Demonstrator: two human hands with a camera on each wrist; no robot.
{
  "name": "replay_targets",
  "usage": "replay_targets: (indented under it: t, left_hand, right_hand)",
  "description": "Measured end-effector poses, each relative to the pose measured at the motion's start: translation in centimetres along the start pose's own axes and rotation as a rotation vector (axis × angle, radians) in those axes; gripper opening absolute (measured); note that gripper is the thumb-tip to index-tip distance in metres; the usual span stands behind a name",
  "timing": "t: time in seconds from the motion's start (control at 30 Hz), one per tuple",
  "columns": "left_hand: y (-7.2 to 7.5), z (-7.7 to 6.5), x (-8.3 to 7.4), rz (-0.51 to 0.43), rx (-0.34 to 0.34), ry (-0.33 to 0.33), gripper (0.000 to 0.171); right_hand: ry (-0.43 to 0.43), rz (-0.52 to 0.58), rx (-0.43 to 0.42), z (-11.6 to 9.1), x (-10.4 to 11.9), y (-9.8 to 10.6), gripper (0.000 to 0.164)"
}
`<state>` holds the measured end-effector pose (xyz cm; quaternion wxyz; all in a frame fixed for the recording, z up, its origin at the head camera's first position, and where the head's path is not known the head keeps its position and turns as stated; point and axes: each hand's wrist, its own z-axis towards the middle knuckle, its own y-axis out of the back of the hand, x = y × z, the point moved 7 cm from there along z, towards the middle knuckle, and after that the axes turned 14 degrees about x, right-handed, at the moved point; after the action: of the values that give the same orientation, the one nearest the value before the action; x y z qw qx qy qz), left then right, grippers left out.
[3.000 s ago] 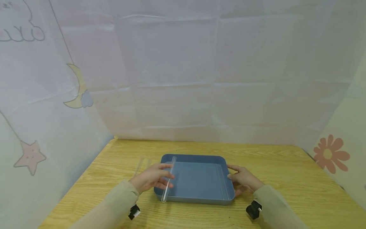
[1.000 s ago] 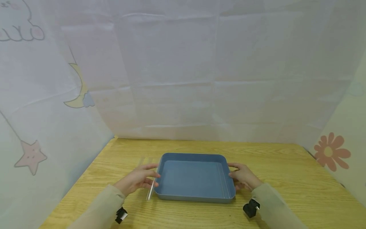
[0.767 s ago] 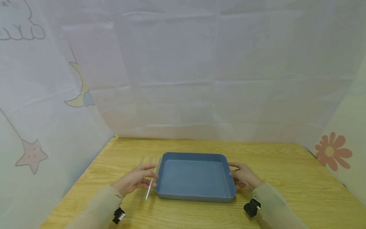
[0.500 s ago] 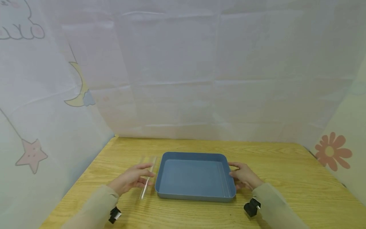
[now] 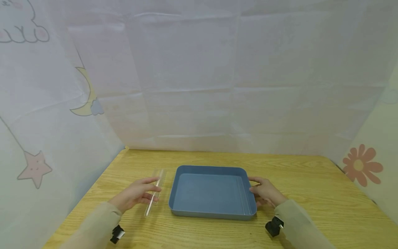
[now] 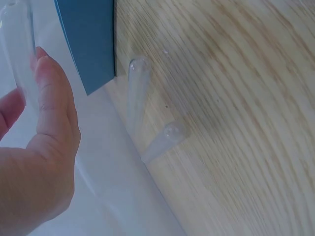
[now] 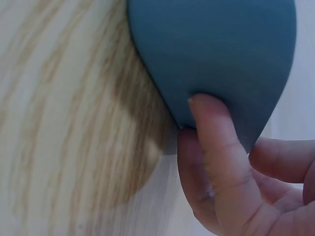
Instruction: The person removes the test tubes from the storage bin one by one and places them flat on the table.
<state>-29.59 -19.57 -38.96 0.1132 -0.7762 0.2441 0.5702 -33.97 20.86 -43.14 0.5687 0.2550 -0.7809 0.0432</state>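
My left hand (image 5: 135, 195) is left of the blue tray (image 5: 208, 195) and holds a clear test tube (image 5: 150, 206) between thumb and fingers. The tube slants over the table, apart from the tray; in the left wrist view this held test tube (image 6: 18, 49) is partly cut off. Two more clear tubes lie on the wood there, a nearer one (image 6: 165, 140) and another beside the tray (image 6: 139, 91). My right hand (image 5: 265, 192) grips the tray's right wall; in the right wrist view its fingers (image 7: 216, 132) press the outer face. Faint clear tubes (image 5: 243, 195) lie along the tray's right inside.
The wooden table (image 5: 295, 180) spreads around the tray. A pale sheet (image 5: 186, 86) with folds hangs behind it, and printed side sheets stand left and right. A small black device (image 5: 117, 234) is worn under each wrist.
My left hand has carried the test tube leftward, from over the tray's left edge to over the table left of it. The right hand has stayed on the tray's right side.
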Motion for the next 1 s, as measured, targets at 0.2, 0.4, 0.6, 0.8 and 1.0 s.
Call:
replay_targets:
  t: [0.2,0.4,0.6,0.8,1.0]
  left_hand:
    - [0.9,-0.3,0.3,0.021,-0.016,-0.004,0.068]
    - [1.7,-0.6,0.4,0.017,-0.047,0.005,0.067]
    - [2.3,-0.8,0.6,0.034,-0.059,0.016,0.065]
    - [3.2,-0.8,0.8,0.058,-0.094,0.034,0.064]
    - [4.1,-0.8,1.1,0.070,-0.107,0.039,0.064]
  right_hand:
    - [0.007,-0.009,-0.003,-0.1,0.0,0.0,0.052]
    - [0.004,-0.007,-0.005,0.0,0.0,0.0,0.052]
    - [0.006,0.007,0.002,0.0,-0.1,-0.1,0.052]
    - [0.012,0.018,0.006,-0.1,-0.1,-0.2,0.052]
    - [0.013,0.022,0.007,0.0,-0.1,-0.1,0.051]
